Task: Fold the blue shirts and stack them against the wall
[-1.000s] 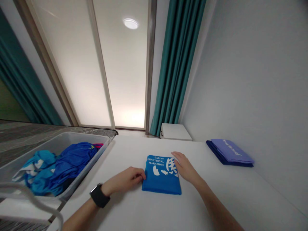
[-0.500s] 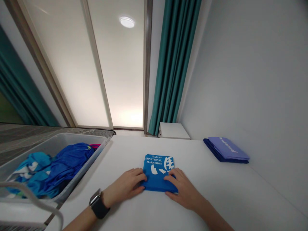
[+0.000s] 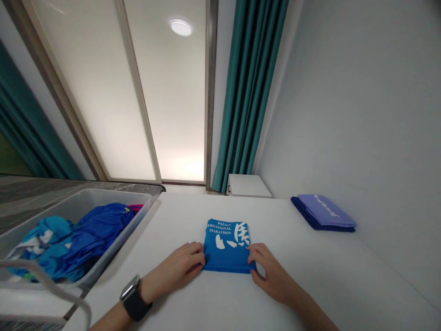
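Note:
A folded blue T-shirt (image 3: pixel 225 253) with white lettering and large white characters lies flat on the white table (image 3: pixel 193 303) in front of me. At its lower left edge, my left hand (image 3: pixel 186 261) has its fingers closed on the cloth, with a black watch on the wrist. My right hand (image 3: pixel 267 269) pinches the lower right edge between thumb and fingers. The cloth under the fingertips is hidden.
To the left stands a translucent plastic bin (image 3: pixel 117 259) holding crumpled blue clothes (image 3: pixel 99 230). Folded purple and navy garments (image 3: pixel 324 214) are stacked at the right by the wall. A pale curved bar (image 3: pixel 51 285) crosses the lower left.
My right hand has slid outward from the T-shirt's face to its right edge. My left hand has shifted slightly left to the opposite edge, uncovering more of the print.

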`<control>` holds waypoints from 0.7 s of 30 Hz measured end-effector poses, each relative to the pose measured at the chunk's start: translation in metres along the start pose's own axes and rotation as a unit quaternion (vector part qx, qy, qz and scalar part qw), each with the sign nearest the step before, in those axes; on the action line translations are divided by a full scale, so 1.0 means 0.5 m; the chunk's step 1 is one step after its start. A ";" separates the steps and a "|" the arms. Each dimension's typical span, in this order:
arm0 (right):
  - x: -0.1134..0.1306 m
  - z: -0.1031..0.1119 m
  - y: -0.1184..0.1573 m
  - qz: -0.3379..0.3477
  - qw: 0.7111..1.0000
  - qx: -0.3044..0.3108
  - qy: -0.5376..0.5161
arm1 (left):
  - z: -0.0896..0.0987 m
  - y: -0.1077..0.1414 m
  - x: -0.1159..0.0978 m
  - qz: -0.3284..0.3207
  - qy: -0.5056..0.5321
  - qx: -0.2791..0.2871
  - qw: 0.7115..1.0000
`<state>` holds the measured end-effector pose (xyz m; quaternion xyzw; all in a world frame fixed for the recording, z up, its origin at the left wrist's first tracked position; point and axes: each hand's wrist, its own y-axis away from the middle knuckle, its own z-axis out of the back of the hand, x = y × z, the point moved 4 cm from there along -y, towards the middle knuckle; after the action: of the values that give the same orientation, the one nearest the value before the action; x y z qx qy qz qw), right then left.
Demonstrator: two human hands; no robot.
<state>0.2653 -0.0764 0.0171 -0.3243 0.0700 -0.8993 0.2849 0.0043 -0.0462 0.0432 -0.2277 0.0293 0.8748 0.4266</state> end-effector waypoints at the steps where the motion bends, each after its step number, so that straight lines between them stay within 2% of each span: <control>1: -0.002 0.002 0.002 -0.004 1.000 -0.005 -0.012 | 0.001 0.000 0.002 0.000 0.018 -0.005 1.000; 4: -0.016 0.006 0.003 -0.015 0.998 -0.027 -0.056 | 0.006 -0.002 0.025 0.051 0.071 -0.037 0.995; 7: -0.041 0.010 -0.008 -0.041 0.994 -0.073 -0.071 | 0.019 -0.006 0.061 0.142 0.067 -0.110 0.981; 9: -0.056 0.012 -0.022 -0.066 0.992 -0.096 -0.048 | 0.028 -0.018 0.074 0.157 0.039 -0.140 0.977; 11: -0.060 0.011 -0.042 -0.081 0.991 -0.103 -0.014 | 0.034 -0.040 0.078 0.137 0.008 -0.146 0.980; 14: -0.054 0.001 -0.078 -0.090 0.991 -0.088 0.042 | 0.033 -0.085 0.086 0.125 -0.029 -0.142 0.982; 17: -0.044 -0.021 -0.117 -0.094 0.991 -0.040 0.084 | 0.022 -0.130 0.110 0.204 -0.056 -0.123 0.970; 19: -0.040 -0.038 -0.137 -0.099 0.989 -0.001 0.109 | 0.011 -0.152 0.128 0.259 -0.034 -0.100 0.960; 21: -0.038 -0.054 -0.151 -0.110 0.984 0.035 0.134 | -0.001 -0.167 0.139 0.285 0.007 -0.081 0.955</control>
<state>0.2250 -0.0048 0.0095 -0.1969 0.0402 -0.9623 0.1833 0.0309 0.0576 0.0253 -0.2497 0.0247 0.9580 0.1390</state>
